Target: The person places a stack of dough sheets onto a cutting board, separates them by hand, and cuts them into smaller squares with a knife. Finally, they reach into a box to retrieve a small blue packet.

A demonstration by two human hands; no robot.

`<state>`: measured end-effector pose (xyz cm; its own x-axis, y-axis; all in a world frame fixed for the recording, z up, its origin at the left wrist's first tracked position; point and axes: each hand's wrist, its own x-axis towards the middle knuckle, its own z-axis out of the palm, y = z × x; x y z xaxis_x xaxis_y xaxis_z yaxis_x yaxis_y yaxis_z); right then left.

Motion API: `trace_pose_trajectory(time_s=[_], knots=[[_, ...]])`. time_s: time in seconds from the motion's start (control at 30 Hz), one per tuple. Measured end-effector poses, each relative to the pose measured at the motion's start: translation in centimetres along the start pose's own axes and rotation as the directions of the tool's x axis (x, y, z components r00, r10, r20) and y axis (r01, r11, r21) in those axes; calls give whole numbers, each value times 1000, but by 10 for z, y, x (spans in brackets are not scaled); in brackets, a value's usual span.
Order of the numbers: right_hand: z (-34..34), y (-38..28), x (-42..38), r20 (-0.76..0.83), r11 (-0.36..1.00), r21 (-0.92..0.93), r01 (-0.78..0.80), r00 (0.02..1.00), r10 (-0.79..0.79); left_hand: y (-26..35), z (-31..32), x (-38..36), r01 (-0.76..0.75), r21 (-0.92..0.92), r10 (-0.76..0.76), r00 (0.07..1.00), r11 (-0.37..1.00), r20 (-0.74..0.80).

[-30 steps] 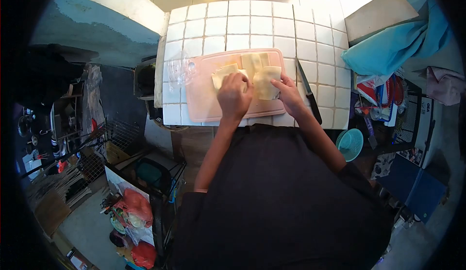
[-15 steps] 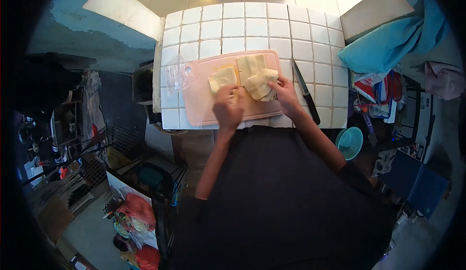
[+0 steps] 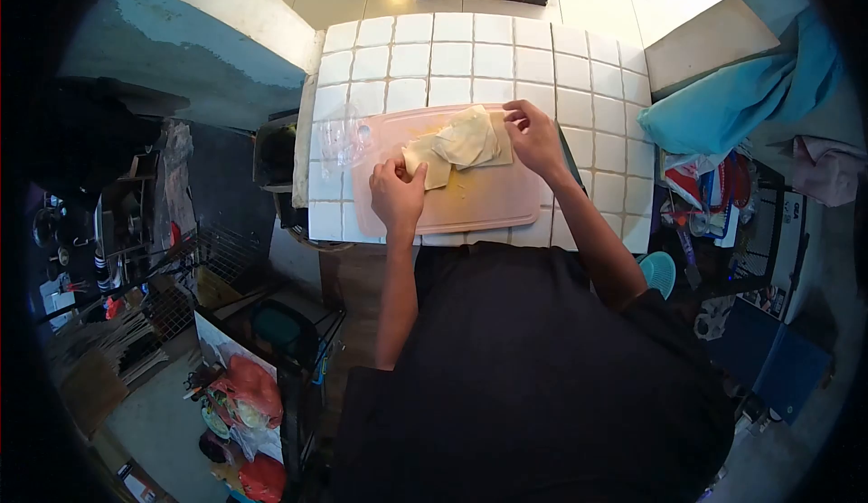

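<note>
On a pink cutting board (image 3: 493, 213) lie pale, thin square dough sheets. My left hand (image 3: 398, 197) is at the left sheets (image 3: 436, 175), thumb and fingers closed at their edge. A rumpled, folded dough sheet (image 3: 466, 137) rests across the left sheets and the right sheets (image 3: 504, 146). Beside the upper right corner of the right sheets is my right hand (image 3: 535, 137), its fingers bent and apart with nothing visible between them. A knife (image 3: 569, 155) lies right of the board, largely covered by my right forearm.
Clear crumpled plastic (image 3: 344, 139) lies at the board's left end. The board sits on a white-tiled counter (image 3: 452, 55). Blue cloth (image 3: 714, 96) hangs at the right, above a teal basket (image 3: 658, 272). Red bags (image 3: 253, 390) sit at lower left.
The rumpled sheet has left my right hand and now lies across both groups of sheets. My left hand moved left to the sheet edge; my right hand moved up. The view shifted slightly.
</note>
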<state>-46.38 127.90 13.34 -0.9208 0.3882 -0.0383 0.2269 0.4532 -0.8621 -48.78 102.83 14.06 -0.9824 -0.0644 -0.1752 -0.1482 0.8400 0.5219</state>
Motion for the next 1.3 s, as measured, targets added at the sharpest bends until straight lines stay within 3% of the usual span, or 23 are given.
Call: trace_pose_trajectory(time_s=[0.07,0.2,0.3,0.37,0.4,0.47,0.5,0.57,0.63,0.67,0.7,0.77,0.83,0.9,0.93,0.97,1.0,1.03,1.07,1.17,1.23,1.3], knots=[[-2,2,-8,16,1000,15,1,1000,-1,-8,13,0,-126,-11,123,983,992,-135],[4,6,-29,98,989,141,46,993,-60,-4,21,1,-164,-89,152,980,982,-128],[11,2,-40,115,992,127,24,993,-39,4,16,-1,-83,-178,76,996,981,-45],[15,-1,-41,99,994,104,28,994,-38,0,19,1,-93,-383,70,995,919,-73],[16,-6,-41,108,996,86,19,994,-29,-3,18,1,-96,-381,74,995,920,-72],[18,-9,-42,111,998,68,10,994,-17,-12,11,-1,-101,-591,66,995,801,-81],[20,-10,-44,173,991,131,-8,985,-15,-13,5,-3,-104,-591,70,994,800,-80],[25,-13,-49,234,981,194,-27,972,-19,-16,-8,-11,-127,-740,64,992,660,-113],[31,-20,-57,513,828,439,-349,854,88,-13,-24,-21,-112,-796,76,994,595,-83],[36,-21,-60,602,773,460,-437,794,90,-8,-33,-27,-25,-858,62,998,513,8],[39,-25,-64,606,775,457,-437,791,89,-3,-39,-33,67,-903,56,993,424,100],[45,-32,-71,676,579,577,-577,735,59,3,-38,-42,133,-916,68,983,378,171],[49,-21,-70,685,548,579,-603,725,74,4,-35,-45,198,-922,85,967,332,238],[46,-10,-63,598,554,655,-513,801,35,-5,-21,-42,191,-869,148,947,456,285],[40,-12,-57,551,611,627,-484,829,91,-16,-14,-35,94,-827,113,976,554,186],[35,-11,-51,555,614,624,-483,827,87,-31,-13,-26,92,-829,109,977,552,181],[29,-9,-44,509,744,533,-403,855,99,-41,-19,-16,-228,-509,87,954,830,-286],[22,-18,-38,460,849,424,-315,883,98,-50,-26,-5,-319,4,244,716,948,-655],[10,-27,-32,469,928,266,-263,876,113,-60,-31,7,-315,7,241,714,949,-657],[9,-37,-17,408,899,401,-174,913,-5,-88,-41,44,-254,107,263,733,961,-627],[2,-47,-7,424,919,372,-131,905,-42,-104,-42,56,-156,196,207,938,968,-277],[-2,-48,-1,399,941,262,-215,912,97,-121,-35,64,-150,226,210,940,962,-270]])
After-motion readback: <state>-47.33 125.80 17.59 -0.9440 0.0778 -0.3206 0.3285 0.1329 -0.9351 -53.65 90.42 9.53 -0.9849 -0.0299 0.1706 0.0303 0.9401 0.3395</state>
